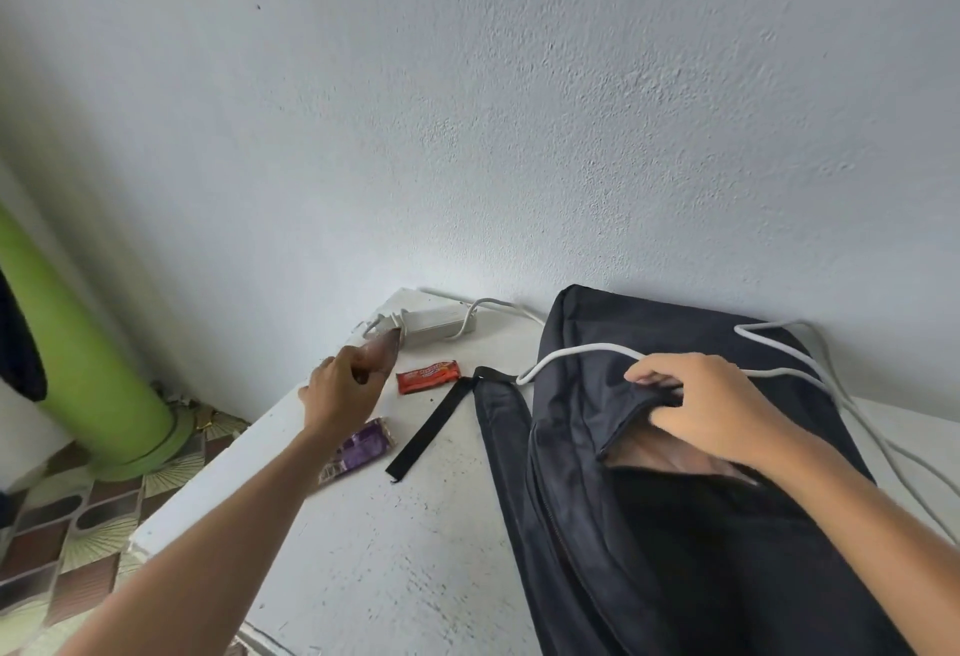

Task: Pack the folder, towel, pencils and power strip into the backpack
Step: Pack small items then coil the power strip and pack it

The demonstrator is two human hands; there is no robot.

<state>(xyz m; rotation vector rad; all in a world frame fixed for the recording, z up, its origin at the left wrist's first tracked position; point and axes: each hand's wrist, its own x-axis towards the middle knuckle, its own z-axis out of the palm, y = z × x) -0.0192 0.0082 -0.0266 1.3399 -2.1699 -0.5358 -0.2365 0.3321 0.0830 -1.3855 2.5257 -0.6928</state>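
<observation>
The dark backpack (649, 525) lies on the white table (374, 562) at the right, its main opening unzipped. My right hand (711, 406) grips the upper edge of that opening and holds it apart; something pale pink (670, 455) shows inside. The white power strip (441, 323) rests at the table's far corner against the wall. Its white cable (582, 351) runs over the backpack and off to the right. My left hand (345, 385) hovers just short of the strip, fingers curled around a blurred brown bundle (385, 350) that looks like the pencils.
A red snack bar (428, 376) and a purple wrapper (361, 447) lie near my left arm. The backpack's black strap (426, 429) stretches across the tabletop. A green cylinder (88, 369) stands on the tiled floor at left, beyond the table's left edge.
</observation>
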